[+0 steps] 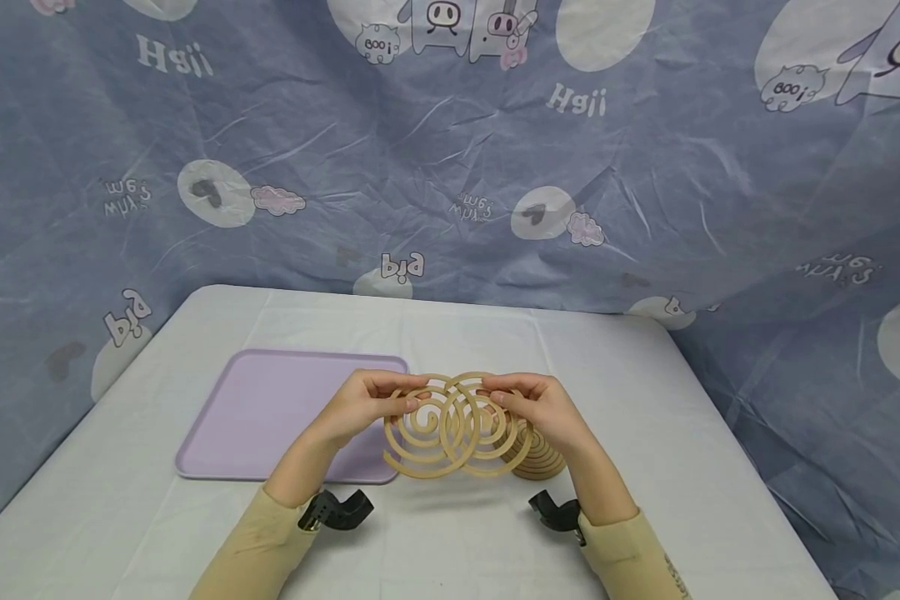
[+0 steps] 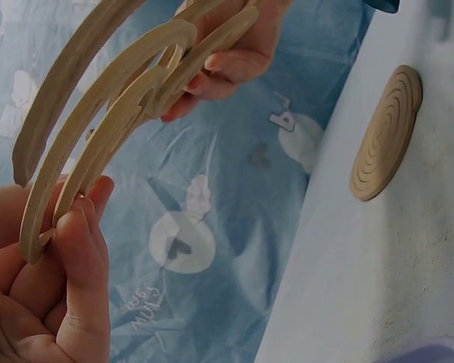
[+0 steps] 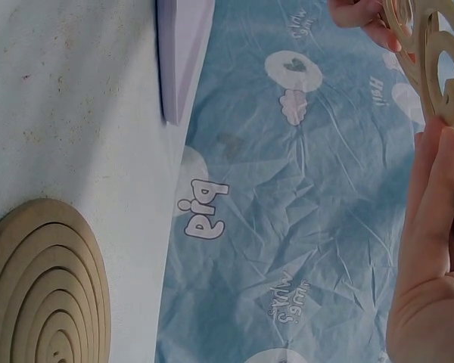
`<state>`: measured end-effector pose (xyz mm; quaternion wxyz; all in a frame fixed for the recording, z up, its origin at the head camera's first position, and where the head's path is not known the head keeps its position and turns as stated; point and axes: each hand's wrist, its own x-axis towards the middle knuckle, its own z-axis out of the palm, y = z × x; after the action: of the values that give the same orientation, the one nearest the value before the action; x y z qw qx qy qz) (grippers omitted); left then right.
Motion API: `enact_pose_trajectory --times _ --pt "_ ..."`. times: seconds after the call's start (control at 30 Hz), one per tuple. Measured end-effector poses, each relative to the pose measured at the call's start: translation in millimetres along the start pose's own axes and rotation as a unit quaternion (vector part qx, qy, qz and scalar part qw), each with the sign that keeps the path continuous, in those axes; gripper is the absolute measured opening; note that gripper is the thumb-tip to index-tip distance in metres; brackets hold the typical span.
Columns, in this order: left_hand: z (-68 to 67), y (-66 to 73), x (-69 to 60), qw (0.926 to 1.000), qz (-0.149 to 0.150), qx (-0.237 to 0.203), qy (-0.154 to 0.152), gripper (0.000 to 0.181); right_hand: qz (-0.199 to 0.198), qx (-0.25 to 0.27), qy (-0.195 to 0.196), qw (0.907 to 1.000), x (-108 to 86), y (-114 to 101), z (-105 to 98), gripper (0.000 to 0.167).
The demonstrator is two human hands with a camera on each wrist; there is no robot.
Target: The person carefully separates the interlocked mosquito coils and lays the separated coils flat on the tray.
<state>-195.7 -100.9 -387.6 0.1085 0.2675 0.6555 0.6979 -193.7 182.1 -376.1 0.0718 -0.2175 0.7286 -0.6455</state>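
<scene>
Two tan mosquito coils are held up above the table, their spirals overlapping in the middle. My left hand (image 1: 356, 408) pinches the left mosquito coil (image 1: 423, 475) between thumb and fingers at its outer side. On the opposite side my right hand (image 1: 547, 408) pinches the right mosquito coil (image 1: 523, 452). In the left wrist view the held coils are seen nearly edge-on, their rings crossing; whether they are linked I cannot tell. Another tightly wound mosquito coil (image 1: 540, 468), perhaps a nested pair, lies on the table below my right hand.
A shallow purple tray (image 1: 285, 408) lies on the left of the white-covered table (image 1: 630, 392), partly behind my left hand. A blue printed curtain (image 1: 435, 158) hangs behind and along the sides. Black wrist mounts (image 1: 337, 510) sit at both cuffs.
</scene>
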Motion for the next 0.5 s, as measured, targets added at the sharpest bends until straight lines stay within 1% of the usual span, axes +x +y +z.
enact_pose_trajectory --times 0.13,0.2,0.3,0.37,0.5 --pt "0.3 0.2 0.0 1.0 -0.002 -0.002 0.01 0.036 -0.002 -0.007 0.009 0.9999 0.2 -1.0 0.7 0.029" --pt "0.4 0.4 -0.1 0.9999 0.001 -0.001 0.015 0.036 -0.003 -0.008 0.015 0.9999 0.2 -1.8 1.1 0.029" --pt "1.2 0.7 0.0 0.9994 0.011 0.005 0.032 0.036 -0.006 -0.003 0.032 0.9995 0.2 -3.0 2.1 0.029" --pt "2.4 0.8 0.5 0.9986 0.017 0.006 0.049 0.035 -0.003 0.005 0.049 0.9988 0.3 -3.5 3.5 0.03" --pt "6.4 1.2 2.1 0.9946 0.027 -0.012 0.1 0.036 -0.002 0.025 0.105 0.9942 1.4 -4.0 8.2 0.034"
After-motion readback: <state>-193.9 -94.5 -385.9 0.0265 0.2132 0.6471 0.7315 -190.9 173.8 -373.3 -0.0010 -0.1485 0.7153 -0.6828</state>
